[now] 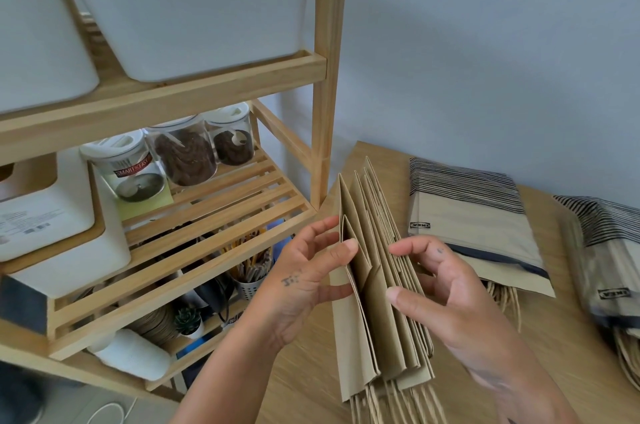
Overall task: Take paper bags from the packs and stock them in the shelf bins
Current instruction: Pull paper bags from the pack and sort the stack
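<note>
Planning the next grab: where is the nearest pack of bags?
Head view: the pack lies on the table, just right of the held bags, a second pack farther right.

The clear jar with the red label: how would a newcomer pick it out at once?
On the wooden slatted shelf unit at left, middle level, stand three clear white-lidded jars. It is the leftmost jar. Only it bears a red label; the other two jars hold dark brown contents.

Bags (382, 337) between left hand (304, 279), right hand (450, 292)

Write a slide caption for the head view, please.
Left hand and right hand hold folded paper bags beside a wooden shelf.
</note>
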A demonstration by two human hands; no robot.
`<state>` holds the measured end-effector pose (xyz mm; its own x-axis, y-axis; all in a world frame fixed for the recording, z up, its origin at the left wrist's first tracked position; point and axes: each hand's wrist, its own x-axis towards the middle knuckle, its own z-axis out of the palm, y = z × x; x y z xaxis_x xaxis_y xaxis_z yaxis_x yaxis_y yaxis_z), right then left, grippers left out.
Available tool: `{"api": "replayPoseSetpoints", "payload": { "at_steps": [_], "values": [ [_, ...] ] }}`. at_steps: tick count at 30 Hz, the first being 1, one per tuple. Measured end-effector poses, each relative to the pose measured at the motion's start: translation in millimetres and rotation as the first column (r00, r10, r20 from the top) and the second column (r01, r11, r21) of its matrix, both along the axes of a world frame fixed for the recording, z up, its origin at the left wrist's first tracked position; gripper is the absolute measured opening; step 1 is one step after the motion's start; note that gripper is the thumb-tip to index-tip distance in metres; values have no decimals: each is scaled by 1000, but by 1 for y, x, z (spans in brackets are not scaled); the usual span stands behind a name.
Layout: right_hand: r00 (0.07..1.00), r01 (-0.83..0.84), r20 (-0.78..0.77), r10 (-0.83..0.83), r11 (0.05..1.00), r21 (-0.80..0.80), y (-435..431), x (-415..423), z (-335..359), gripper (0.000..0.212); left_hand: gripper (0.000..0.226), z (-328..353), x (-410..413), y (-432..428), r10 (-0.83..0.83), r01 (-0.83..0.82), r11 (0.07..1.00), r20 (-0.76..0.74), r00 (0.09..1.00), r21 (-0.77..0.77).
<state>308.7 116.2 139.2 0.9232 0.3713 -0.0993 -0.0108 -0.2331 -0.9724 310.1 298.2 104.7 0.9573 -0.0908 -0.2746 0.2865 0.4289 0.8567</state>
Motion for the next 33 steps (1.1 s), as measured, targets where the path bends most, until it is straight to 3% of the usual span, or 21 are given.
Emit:
{"api": "replayPoseSetpoints", "payload": {
  "at_steps": [12, 19, 23, 26, 29, 33],
  "values": [
    [999, -50, 12, 50, 999, 16, 1, -1, 1, 51, 57, 3, -4, 3, 7, -7, 1000, 12, 1000, 8],
    [995, -94, -10, 96, 988, 120, 6, -2, -2, 79, 53, 3, -7, 1, 9, -12, 996, 41, 999, 89],
    [995, -103, -8, 104, 991, 87, 7, 2, 2, 77, 47, 1, -9, 0, 16, -22, 993, 49, 999, 119],
    [997, -70, 13, 70, 997, -32, 9, 4, 9, 75, 39, -5, -8, 1, 23, -35, 979, 65, 998, 201],
    [991, -58, 93, 94, 941, -333, 15, 5, 21, 73, 38, -16, -6, 0, 8, -25, 949, 55, 998, 315],
    [977, -85, 114, 181, 817, -571, 24, 10, 38, 40, 50, -35, -5, -4, -3, -8, 926, 30, 1000, 378]
  ]
}}
